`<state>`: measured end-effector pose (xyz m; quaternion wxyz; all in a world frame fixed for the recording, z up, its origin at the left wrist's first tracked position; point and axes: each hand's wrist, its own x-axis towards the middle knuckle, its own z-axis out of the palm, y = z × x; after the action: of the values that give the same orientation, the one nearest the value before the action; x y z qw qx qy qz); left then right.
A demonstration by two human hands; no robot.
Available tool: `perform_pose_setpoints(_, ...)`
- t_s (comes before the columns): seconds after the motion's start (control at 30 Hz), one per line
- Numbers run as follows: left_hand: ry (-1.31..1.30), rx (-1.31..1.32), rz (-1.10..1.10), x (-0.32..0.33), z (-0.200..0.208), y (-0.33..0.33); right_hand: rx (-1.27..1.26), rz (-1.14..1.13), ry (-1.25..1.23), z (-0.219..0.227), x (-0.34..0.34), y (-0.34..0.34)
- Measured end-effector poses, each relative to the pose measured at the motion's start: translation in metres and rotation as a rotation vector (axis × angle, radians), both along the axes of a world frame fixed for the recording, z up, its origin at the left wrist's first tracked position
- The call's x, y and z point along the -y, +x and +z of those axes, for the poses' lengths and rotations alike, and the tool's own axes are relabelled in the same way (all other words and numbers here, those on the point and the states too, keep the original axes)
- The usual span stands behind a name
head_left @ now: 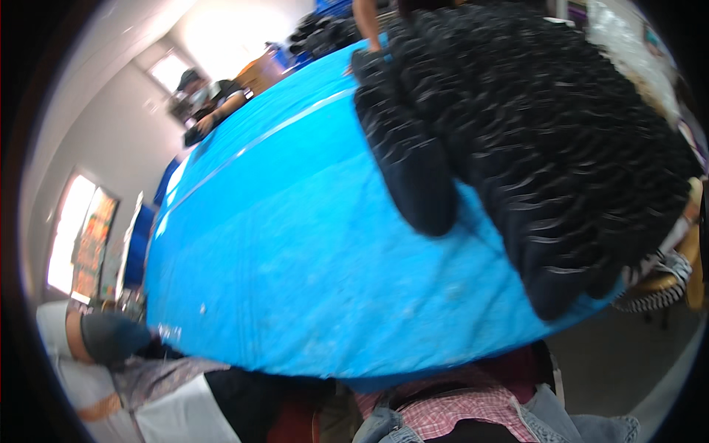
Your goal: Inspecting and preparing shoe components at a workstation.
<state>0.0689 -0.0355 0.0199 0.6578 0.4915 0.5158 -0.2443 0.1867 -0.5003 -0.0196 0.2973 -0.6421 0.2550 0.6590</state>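
Neither of my hands shows in the head view. At the lower edge are my pink checked shirt (473,406) and parts of a denim garment (550,417). In front of me stands a big table with a bright blue cover (295,251). Over its right half lie long overlapping rows of black, soft-looking pieces with rounded ends (539,140); their exact kind I cannot make out. One shorter row (417,177) sits a little apart on the left. At its far end, another person's hand (374,46) reaches down to the pieces.
A person with a dark cap (193,85) leans at the table's far left edge. Another person's grey sleeve (114,336) is close by at lower left. At the right edge, a person's hand (694,196) is near the pile. More black pieces (325,33) are heaped beyond the table.
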Motion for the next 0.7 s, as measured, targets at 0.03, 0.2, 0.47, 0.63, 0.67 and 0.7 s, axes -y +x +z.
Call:
perform_pose_setpoints(0.03,0.016,0.011,-0.041,-0.005,0.002,0.010,-0.003,-0.002,0.008,0.000,-0.001,-0.002)
perform_pose_setpoints(0.2,0.072,0.096,-0.323,-0.016,0.018,0.062,-0.056,-0.060,0.003,0.009,0.011,-0.021)
perform_pose_setpoints(0.47,0.267,0.323,-0.905,-0.007,0.063,0.122,-0.444,-0.228,0.005,0.028,0.066,-0.057)
perform_pose_setpoints(0.63,0.434,0.494,-1.387,0.012,0.093,0.140,-0.518,-0.455,0.080,0.011,0.132,-0.072)
perform_pose_setpoints(0.67,0.467,0.508,-1.480,0.015,0.100,0.141,-0.502,-0.446,0.089,0.004,0.141,-0.071)
perform_pose_setpoints(0.7,0.496,0.515,-1.572,0.020,0.102,0.143,-0.499,-0.443,0.085,0.001,0.133,-0.077)
